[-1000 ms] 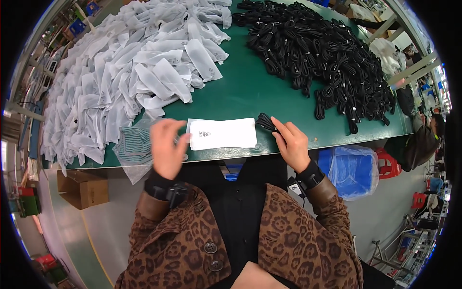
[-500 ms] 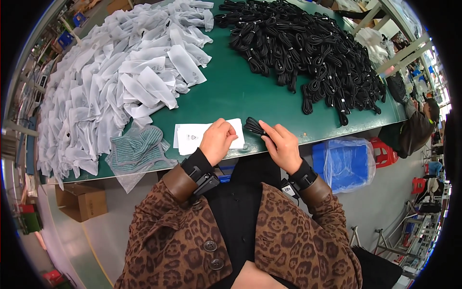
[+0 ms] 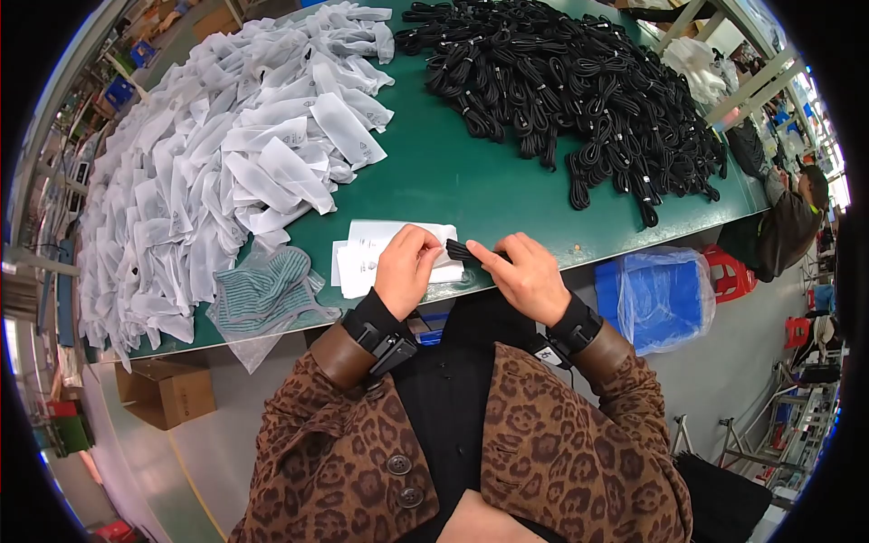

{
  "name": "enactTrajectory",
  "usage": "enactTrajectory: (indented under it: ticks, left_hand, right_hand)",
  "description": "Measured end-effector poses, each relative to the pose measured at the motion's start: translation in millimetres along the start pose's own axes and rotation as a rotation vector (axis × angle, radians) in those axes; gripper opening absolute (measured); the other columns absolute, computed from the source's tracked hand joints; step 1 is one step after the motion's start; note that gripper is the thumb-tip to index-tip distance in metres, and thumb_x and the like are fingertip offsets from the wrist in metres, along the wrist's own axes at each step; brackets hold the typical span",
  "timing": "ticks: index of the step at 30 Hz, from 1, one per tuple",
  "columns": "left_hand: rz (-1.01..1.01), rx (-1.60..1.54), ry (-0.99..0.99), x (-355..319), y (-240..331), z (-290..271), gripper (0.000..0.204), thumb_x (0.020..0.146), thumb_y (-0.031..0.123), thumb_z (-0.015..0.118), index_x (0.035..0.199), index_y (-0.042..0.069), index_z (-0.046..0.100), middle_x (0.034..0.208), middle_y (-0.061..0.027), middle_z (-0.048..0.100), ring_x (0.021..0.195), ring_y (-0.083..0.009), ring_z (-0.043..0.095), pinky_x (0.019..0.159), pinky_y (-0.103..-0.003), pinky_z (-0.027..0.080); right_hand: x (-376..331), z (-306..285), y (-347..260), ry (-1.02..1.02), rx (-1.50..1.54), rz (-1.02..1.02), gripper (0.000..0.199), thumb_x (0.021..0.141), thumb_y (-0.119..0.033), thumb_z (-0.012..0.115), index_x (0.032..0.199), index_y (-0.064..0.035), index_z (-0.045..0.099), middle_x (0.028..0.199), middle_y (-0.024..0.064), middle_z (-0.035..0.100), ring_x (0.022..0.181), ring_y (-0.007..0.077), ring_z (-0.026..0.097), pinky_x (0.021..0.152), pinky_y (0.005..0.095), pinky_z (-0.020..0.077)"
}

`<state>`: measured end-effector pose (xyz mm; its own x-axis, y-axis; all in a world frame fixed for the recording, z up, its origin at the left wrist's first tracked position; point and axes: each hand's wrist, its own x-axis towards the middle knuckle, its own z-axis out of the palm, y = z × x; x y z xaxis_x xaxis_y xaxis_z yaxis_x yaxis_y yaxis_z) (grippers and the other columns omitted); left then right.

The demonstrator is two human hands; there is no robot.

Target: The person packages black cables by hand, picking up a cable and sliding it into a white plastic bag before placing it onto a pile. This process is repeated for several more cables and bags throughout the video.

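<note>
Left hand (image 3: 405, 270) is curled down at the table's near edge, fingers pinching the right-hand end of a flat white bag (image 3: 376, 253), so the bag runs out to the left from under that hand. Right hand (image 3: 523, 271) sits just beside it, closed on a coiled black cable (image 3: 462, 251). The cable's end pokes out leftward from the fingertips, right at the mouth of the bag, between the two hands. Whether the tip is already inside the bag, hard to say from this angle, the thumbs cover that spot.

Both wrists wear black bands over leopard-print sleeves.

Green table (image 3: 471, 181) underneath. Off to the left and behind, a big heap of white bags (image 3: 208, 172), well apart from the hands. Far right side, a pile of black cables (image 3: 579, 86). Just left of the bag lies a clear pouch with something striped teal inside (image 3: 262, 291).

Below the table edge on the right, a blue plastic sack (image 3: 661, 294) and a red stool (image 3: 729, 271) beside it. Cardboard box (image 3: 167, 394) on the floor to the left.
</note>
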<state>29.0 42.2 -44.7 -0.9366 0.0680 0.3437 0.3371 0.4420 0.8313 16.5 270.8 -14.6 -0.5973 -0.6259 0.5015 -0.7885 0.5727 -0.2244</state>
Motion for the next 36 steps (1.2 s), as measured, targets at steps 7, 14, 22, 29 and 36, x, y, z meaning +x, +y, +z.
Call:
enactTrajectory:
  ticks: [7, 14, 22, 29, 36]
  left_hand:
    - [0.335, 0.126, -0.11, 7, 12, -6, 0.014, 0.079, -0.005, 0.068, 0.088, 0.001, 0.059, 0.095, -0.0116, 0.059, 0.087, -0.0291, 0.058, 0.076, -0.036, 0.049]
    - [0.322, 0.138, -0.006, 19, 16, -15, 0.017, 0.076, -0.003, 0.07, 0.087, 0.004, 0.059, 0.1, -0.0114, 0.06, 0.096, -0.032, 0.056, 0.083, -0.038, 0.046]
    - [0.2, 0.015, 0.058, 32, 19, -27, 0.014, 0.08, 0.002, 0.07, 0.085, 0.006, 0.058, 0.102, -0.009, 0.059, 0.099, -0.0307, 0.054, 0.088, -0.038, 0.044]
    - [0.215, -0.048, 0.058, 27, 21, -23, 0.014, 0.08, 0.003, 0.071, 0.084, 0.006, 0.057, 0.103, -0.0078, 0.058, 0.099, -0.0303, 0.053, 0.088, -0.039, 0.044]
    - [0.197, -0.118, 0.077, 32, 20, -21, 0.011, 0.084, 0.004, 0.069, 0.087, 0.006, 0.059, 0.103, -0.0066, 0.06, 0.096, -0.0238, 0.056, 0.084, -0.034, 0.046]
  right_hand:
    - [0, 8, 7, -0.136, 0.471, 0.271, 0.038, 0.084, -0.003, 0.069, 0.122, -0.0094, 0.066, 0.084, 0.0063, 0.056, 0.077, 0.0234, 0.058, 0.066, 0.0334, 0.0495]
    - [30, 20, 8, -0.003, 0.598, 0.218, 0.028, 0.086, -0.001, 0.068, 0.113, -0.0067, 0.066, 0.095, 0.0105, 0.057, 0.089, 0.0234, 0.06, 0.074, 0.0309, 0.0502]
    - [44, -6, 1, 0.179, 0.422, 0.077, 0.022, 0.08, 0.009, 0.069, 0.098, -0.0043, 0.07, 0.101, 0.0126, 0.059, 0.09, 0.0263, 0.062, 0.075, 0.0318, 0.0523]
    - [44, 8, 9, 0.158, 0.583, 0.324, 0.027, 0.081, 0.007, 0.071, 0.105, -0.0014, 0.064, 0.1, 0.0113, 0.06, 0.083, 0.02, 0.06, 0.071, 0.0295, 0.0516]
    - [56, -1, -7, 0.094, 0.699, 0.165, 0.029, 0.084, 0.005, 0.068, 0.111, 0.0001, 0.059, 0.105, 0.0104, 0.062, 0.083, 0.0142, 0.057, 0.073, 0.0268, 0.0492]
